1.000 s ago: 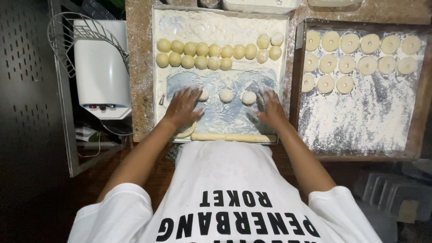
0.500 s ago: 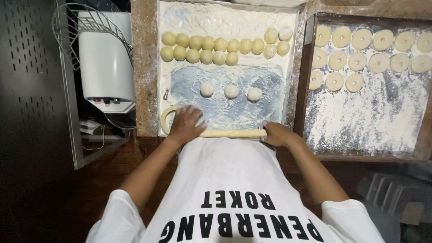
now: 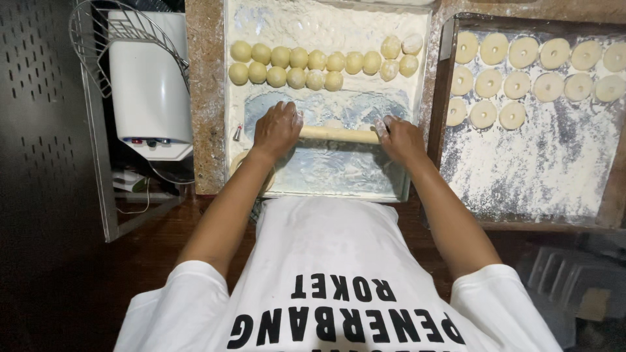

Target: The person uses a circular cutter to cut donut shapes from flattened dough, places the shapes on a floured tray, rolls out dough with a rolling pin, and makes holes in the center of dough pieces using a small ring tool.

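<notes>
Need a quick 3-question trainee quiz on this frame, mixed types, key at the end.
1. True or false: both hands rest on the wooden rolling pin.
2. Which tray holds ring-shaped dough pieces? A) floured metal work tray B) dark floured tray on the right
3. Fill in: the round yellow dough balls lie ___ the pin, farther from the person.

Key: 1 true: left hand, right hand. 2 B. 3 beyond.

- This was a small bakery or doughnut-making kitchen, judging by what lay on the worktop [image 3: 205, 98].
- A flour-dusted metal sheet [image 3: 326, 26] carried rows of dough balls [image 3: 306, 65].
- A dark floured tray [image 3: 541, 169] held ring-shaped doughnuts [image 3: 521, 52].
- A wooden rolling pin [image 3: 339, 134] lay across the sheet.
- A white appliance [image 3: 147, 85] stood beside the worktop.
</notes>
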